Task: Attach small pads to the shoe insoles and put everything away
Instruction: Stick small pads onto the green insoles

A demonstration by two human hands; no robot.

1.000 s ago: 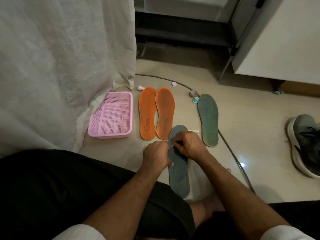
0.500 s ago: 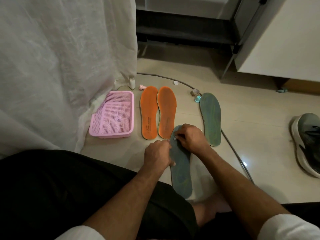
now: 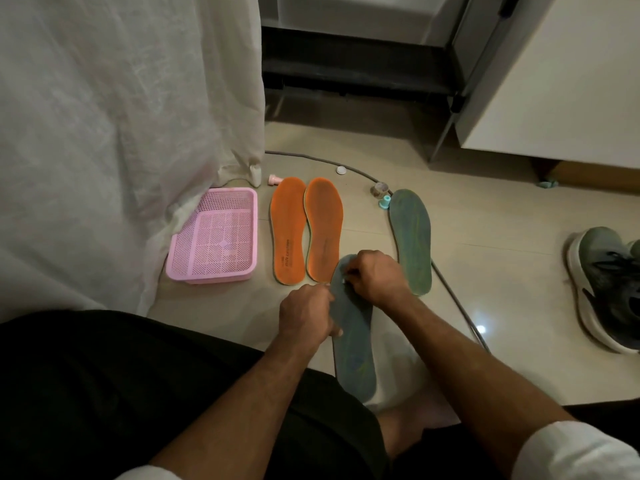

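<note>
Both hands on the green insole (image 3: pixel 355 344): left hand (image 3: pixel 306 315) grips its edge, right hand (image 3: pixel 375 277) fingers curled at its toe (pinched item unclear).

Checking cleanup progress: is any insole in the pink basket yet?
No, the pink basket holds no insole; the orange insoles lie beside it on the floor.

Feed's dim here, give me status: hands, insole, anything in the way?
Left hand holds the near green insole at its edge. Right hand pinches something small and white at its toe. Nothing in the way.
</note>
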